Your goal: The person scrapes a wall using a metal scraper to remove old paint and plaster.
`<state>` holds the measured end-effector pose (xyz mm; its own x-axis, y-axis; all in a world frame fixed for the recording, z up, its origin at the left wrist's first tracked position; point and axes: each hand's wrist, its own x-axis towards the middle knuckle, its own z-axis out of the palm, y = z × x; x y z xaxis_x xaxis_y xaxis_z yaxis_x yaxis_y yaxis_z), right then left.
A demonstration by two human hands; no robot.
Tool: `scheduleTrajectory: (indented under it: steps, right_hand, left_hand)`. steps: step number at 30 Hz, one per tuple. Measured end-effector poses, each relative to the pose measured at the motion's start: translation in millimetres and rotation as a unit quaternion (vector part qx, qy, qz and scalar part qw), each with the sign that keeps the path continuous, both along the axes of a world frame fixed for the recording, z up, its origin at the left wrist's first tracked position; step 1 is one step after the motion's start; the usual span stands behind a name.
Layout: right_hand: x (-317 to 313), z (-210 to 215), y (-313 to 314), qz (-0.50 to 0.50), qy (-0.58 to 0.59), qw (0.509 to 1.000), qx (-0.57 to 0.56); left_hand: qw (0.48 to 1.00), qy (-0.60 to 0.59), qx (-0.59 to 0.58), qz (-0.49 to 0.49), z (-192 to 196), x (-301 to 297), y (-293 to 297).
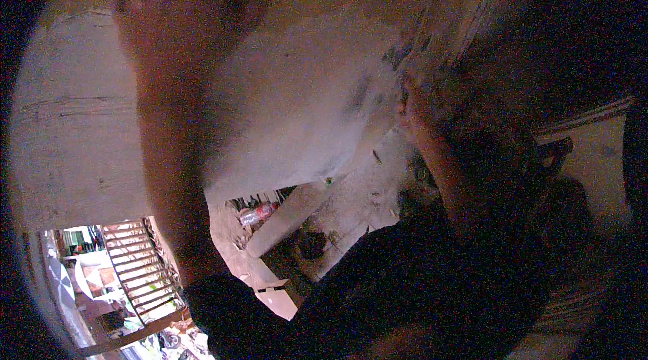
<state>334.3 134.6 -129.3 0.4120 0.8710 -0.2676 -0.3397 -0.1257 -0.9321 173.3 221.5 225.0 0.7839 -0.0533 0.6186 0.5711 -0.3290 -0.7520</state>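
A broad pale surface with a brownish upper area (304,90), like a board or wall panel, fills the middle of the dim view. My left arm reaches up across it. At the top edge my left hand (172,2) is blurred and partly cut off, close to the surface, and its fingers cannot be made out clearly. Lower and to the right, my right hand (413,107) is at the dark, rough right side of this surface. Its fingers look curled in, but shadow hides what they hold, if anything.
A bottle with a red label (258,213) lies below the surface, near a pale slanting bar (287,222) and a dirty pale sheet (364,205). At lower left, a slatted rack (138,269) stands in bright light among clutter. Deep shadow covers the right.
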Motion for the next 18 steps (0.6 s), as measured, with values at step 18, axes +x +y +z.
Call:
scheduleTrajectory:
  steps: [18]
  right_hand:
    - [-65.8,37.3,-18.1,-0.062,-0.147,0.986,-0.041]
  left_hand:
    - [0.896,-0.135,-0.221,-0.361,-27.5,22.4,34.6]
